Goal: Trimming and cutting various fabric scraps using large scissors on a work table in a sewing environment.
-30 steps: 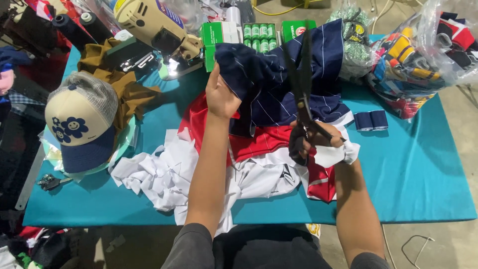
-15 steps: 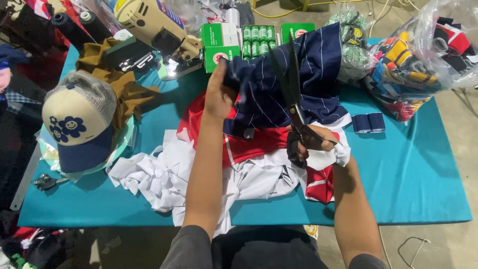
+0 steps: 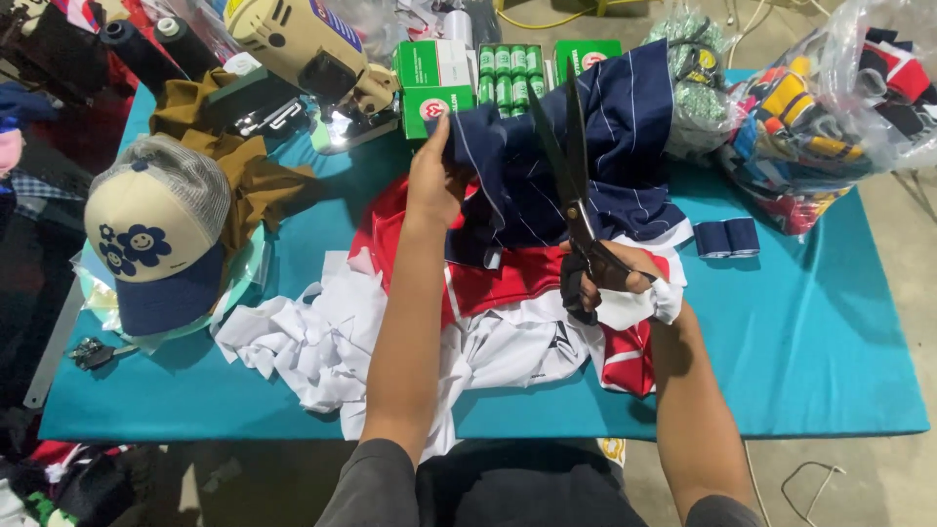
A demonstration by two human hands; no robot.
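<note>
Two hands, a pair of scissors and a navy striped cloth over a teal table.

Nearest lies a heap of white scraps (image 3: 322, 342) and a red garment (image 3: 488, 273) on the teal table (image 3: 830, 342). The right hand (image 3: 625, 278) is closed through the black handles of long scissors (image 3: 571, 185), blades nearly together and pointing away, with a white scrap tucked under the palm. The left hand (image 3: 434, 181) has its fingers pinched shut on the edge of the navy striped cloth (image 3: 605, 166), which is lifted above the red garment (its far end draped toward the boxes). Left sits a cream cap (image 3: 146, 244); beyond, green boxes (image 3: 434, 83) and a sewing machine (image 3: 303, 49).
</note>
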